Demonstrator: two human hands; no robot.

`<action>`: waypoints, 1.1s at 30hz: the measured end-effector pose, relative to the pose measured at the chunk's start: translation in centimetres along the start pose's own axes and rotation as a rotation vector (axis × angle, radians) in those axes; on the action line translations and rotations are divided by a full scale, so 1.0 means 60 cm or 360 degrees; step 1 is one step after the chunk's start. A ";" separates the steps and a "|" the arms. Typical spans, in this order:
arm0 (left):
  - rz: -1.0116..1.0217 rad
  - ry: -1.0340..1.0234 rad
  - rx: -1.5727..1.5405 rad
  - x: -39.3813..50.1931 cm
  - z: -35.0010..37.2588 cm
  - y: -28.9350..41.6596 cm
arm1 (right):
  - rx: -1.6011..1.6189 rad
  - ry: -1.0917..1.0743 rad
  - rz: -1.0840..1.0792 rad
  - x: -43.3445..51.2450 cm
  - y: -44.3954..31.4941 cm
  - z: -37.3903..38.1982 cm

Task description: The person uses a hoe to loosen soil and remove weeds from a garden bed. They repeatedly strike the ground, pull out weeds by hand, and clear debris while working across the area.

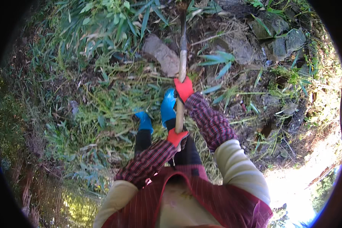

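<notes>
My left hand (178, 138), in a red glove, grips the lower end of a long wooden handle (182, 65). Farther up the same handle my right hand (184, 89), also in a red glove, is closed around it. The handle runs away from my body to a dark metal socket (183, 41); the tool's head at the top edge is blurred among soil and leaves, so its kind cannot be told. Blue boots (168, 104) are on my feet, on cut grass and stalks just left of the handle.
A large flat stone (163, 55) lies left of the metal socket. Grey rocks (285, 42) stand at the upper right. Leafy bamboo-like plants (114, 25) grow at the upper left. Loose stalks and leaves (111, 99) cover the ground around my feet.
</notes>
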State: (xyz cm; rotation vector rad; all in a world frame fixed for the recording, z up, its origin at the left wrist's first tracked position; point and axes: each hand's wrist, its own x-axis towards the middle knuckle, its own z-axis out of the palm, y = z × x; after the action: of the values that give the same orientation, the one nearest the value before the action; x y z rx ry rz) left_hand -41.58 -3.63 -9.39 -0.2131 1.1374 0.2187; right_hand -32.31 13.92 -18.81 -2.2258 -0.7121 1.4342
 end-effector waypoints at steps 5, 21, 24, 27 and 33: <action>0.0455 0.0075 0.0750 -0.017 0.039 0.046 | -0.0107 0.0225 -0.0702 -0.083 -0.152 -0.069; -0.0051 0.0025 -0.0267 0.005 0.060 -0.017 | 0.0158 -0.0229 0.0099 0.000 0.027 -0.041; 0.0440 0.0106 0.0370 -0.014 0.070 -0.004 | 0.0314 -0.0117 -0.0209 -0.068 -0.082 -0.063; 0.0951 0.0272 0.0761 0.002 0.073 0.076 | 0.0512 -0.0149 -0.0553 -0.107 -0.215 -0.087; 0.0877 0.0351 0.0958 0.074 0.013 0.166 | 0.0692 0.0031 -0.0816 -0.027 -0.192 -0.018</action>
State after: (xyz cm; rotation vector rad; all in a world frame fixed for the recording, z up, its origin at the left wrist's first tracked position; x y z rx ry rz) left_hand -41.89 6.42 -13.71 0.6314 1.4137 0.3315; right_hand -34.19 22.00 -10.59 -1.5790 -0.8002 1.1688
